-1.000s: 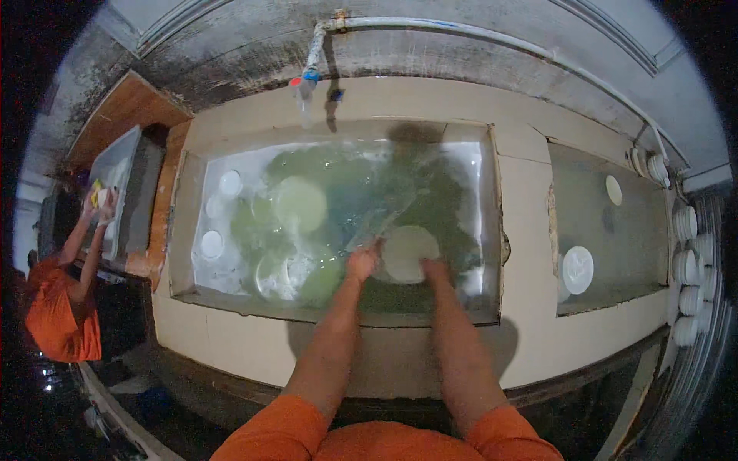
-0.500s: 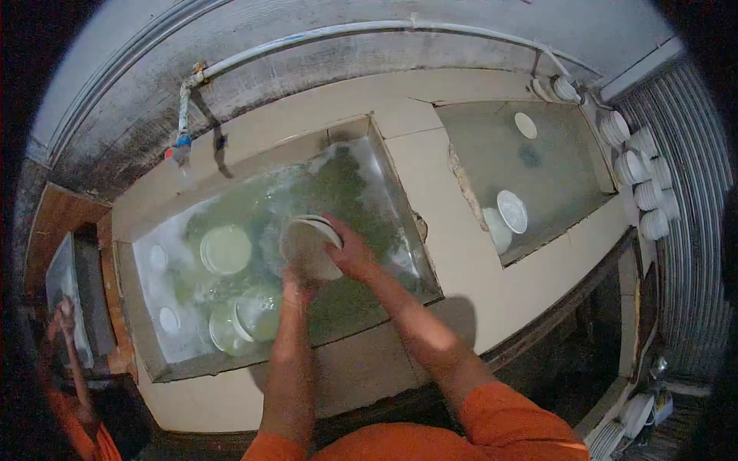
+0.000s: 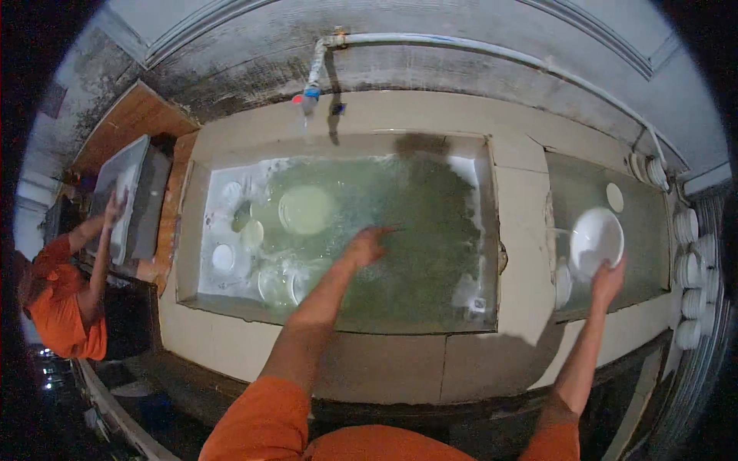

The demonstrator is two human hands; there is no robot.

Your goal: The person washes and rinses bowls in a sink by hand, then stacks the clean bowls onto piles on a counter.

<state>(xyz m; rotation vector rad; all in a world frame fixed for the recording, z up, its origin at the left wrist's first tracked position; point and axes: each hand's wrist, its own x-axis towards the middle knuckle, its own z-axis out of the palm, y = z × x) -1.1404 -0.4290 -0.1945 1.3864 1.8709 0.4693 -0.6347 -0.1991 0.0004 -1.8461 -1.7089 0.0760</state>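
Note:
My right hand (image 3: pixel 607 284) grips the lower edge of a white bowl (image 3: pixel 596 244), tilted over the smaller basin at the right, with a thin stream of water at its left side. My left hand (image 3: pixel 364 248) is above the greenish, sudsy water of the large basin (image 3: pixel 338 332). Its fingers reach out to the right and hold nothing. Left of that hand, a large pale round dish (image 3: pixel 306 210) lies in the water. Several smaller white dishes (image 3: pixel 224 257) sit among the foam, and a white bowl (image 3: pixel 296 288) is partly under water near the front edge.
The smaller basin (image 3: pixel 669 290) also holds a pale oval dish (image 3: pixel 615 197). Stacks of white bowls (image 3: pixel 689 269) line the far right. A tap (image 3: pixel 310 94) hangs over the large basin's back edge. At the left, a co-worker in orange (image 3: pixel 65 307) reaches to a grey plastic tub (image 3: pixel 142 200).
My hands were together on a white bowl above the large basin. The right hand has carried a bowl right to the smaller basin; the left has let go. The view has turned left.

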